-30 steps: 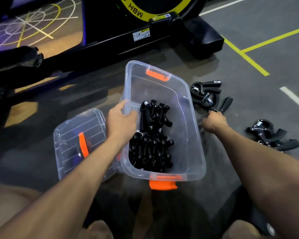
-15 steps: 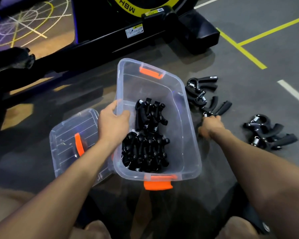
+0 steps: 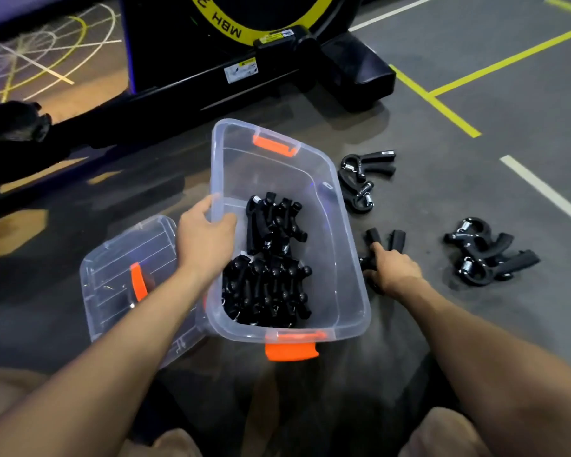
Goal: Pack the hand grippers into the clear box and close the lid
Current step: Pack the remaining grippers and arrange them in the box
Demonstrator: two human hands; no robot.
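Down on a grey gym floor [image 3: 475,179], a person's left hand [image 3: 205,239] grips the left rim of the clear box [image 3: 346,258], thumb hooked inside and fingers curled over the outside wall. Inside the box, two clusters of black hand grippers [image 3: 267,262] lie against its left and near sides; the far and right parts of its bottom are bare. Just right of the box, the right hand [image 3: 393,268] curls round one hand gripper on the floor [image 3: 384,239], whose two padded handles stick out beyond the knuckles. Further right of the box, one pile of grippers [image 3: 485,252] lies well clear of that hand, and another pile [image 3: 360,179] sits beside the box's far right wall. The clear lid [image 3: 119,275], with its orange latch, rests on the floor against the box's left side, partly under the left forearm. Orange latches mark the box's near and far ends. Beyond the box stands a black exercise machine [image 3: 251,61] with a yellow ring.
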